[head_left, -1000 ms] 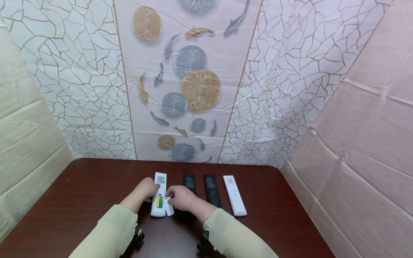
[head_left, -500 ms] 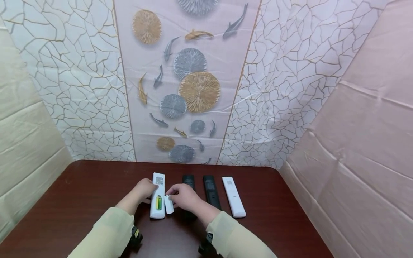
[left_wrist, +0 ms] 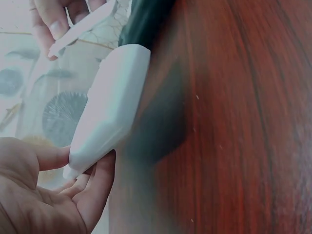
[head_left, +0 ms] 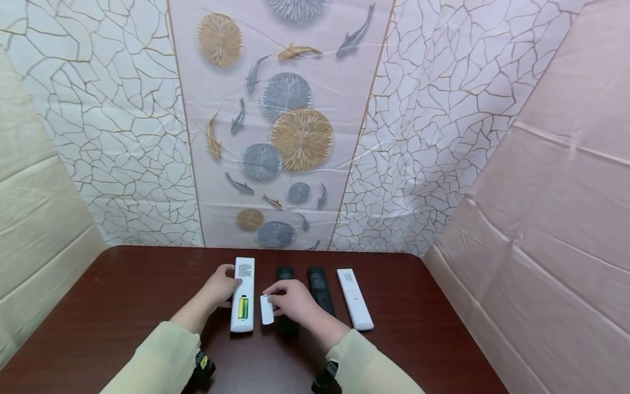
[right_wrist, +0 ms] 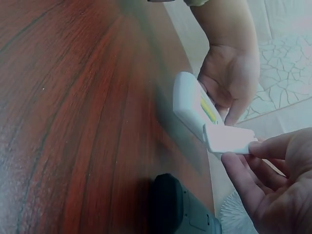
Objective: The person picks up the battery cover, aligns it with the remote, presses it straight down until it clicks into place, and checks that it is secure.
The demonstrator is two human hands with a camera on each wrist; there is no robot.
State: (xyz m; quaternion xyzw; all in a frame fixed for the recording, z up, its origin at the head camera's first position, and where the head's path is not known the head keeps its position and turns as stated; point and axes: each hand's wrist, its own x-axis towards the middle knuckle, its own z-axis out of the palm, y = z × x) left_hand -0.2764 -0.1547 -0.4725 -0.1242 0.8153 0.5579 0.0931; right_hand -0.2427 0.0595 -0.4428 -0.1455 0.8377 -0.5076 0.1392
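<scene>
A white remote control [head_left: 243, 323] is held by my left hand [head_left: 218, 288], thumb on its back face and fingers at its left edge. Its battery bay is uncovered, and green-and-yellow batteries [head_left: 243, 307] lie inside. Between thumb and fingers my right hand [head_left: 294, 301] pinches a white battery cover [head_left: 267, 311], just right of the remote and apart from it. In the left wrist view the remote [left_wrist: 114, 92] looks lifted off the table at this end, above its shadow. The right wrist view shows the cover [right_wrist: 229, 138] in front of the remote [right_wrist: 187, 105].
A black remote [head_left: 287, 326] lies partly under my right hand. Beside it are a second black remote [head_left: 322, 290] and another white remote [head_left: 355, 300], both face down. The dark red wooden table [head_left: 147, 284] meets a patterned cloth backdrop [head_left: 275, 191] at its far edge.
My right hand has moved right with the battery cover, widening the gap to the white remote. My left hand still grips the remote, which has shifted slightly.
</scene>
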